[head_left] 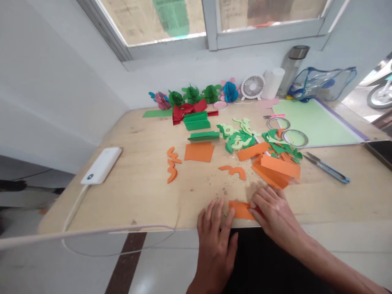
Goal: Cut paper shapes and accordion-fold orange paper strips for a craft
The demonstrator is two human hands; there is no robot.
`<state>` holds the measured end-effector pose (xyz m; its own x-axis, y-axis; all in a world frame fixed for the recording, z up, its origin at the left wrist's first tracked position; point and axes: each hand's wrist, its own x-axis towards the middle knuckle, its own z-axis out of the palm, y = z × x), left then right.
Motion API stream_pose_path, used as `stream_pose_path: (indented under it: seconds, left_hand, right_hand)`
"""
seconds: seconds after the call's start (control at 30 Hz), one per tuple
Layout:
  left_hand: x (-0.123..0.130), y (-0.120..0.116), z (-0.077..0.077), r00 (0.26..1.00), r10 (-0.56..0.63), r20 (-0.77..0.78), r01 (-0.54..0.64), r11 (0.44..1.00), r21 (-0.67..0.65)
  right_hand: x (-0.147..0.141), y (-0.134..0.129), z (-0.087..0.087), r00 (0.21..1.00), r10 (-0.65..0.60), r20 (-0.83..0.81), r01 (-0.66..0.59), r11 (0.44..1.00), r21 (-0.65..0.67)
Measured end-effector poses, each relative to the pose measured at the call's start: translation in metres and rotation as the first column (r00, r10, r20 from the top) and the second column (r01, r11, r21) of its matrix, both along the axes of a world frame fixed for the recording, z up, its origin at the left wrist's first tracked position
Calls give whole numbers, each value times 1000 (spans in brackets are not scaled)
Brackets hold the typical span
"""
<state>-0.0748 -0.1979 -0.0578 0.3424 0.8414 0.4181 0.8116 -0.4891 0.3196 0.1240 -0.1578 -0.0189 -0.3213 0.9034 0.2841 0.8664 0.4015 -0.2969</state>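
A small orange paper strip (pixel 241 210) lies near the table's front edge between my two hands. My left hand (pixel 215 230) rests with its fingers spread, one fingertip at the strip's left end. At the strip's right end, my right hand (pixel 269 208) has its fingers closed, the thumb and fingers pinching the paper. Beyond my right hand are folded orange papers (pixel 277 169). Orange curved cut-outs (pixel 237 171) lie in the middle, with an orange rectangle (pixel 199 152) further back. Green paper scraps (pixel 240 141) are heaped behind them.
Blue-handled snips (pixel 329 168) lie at the right, near a dark phone (pixel 379 153). A white power bank (pixel 102 165) with a cable sits at the left. Along the back are paper figures (pixel 192 94), a small fan (pixel 252 87) and a bottle (pixel 292 71).
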Motion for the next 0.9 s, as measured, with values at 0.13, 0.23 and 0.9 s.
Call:
stream_pose_path:
  seconds: [0.13,0.23,0.9]
  left_hand:
    - [4,8,0,998,-1,61,0,1000,16]
    - [3,15,10,999,-38,37,38,999,3]
    - [-38,178,31,849,69,-524,-88,996,-12]
  right_hand:
    - [14,6,3,988,-152,2,148,969,200]
    - [29,20,2,948,-317,39,271,863,427]
    - [45,41,-9,977,-207,59,146,838,527]
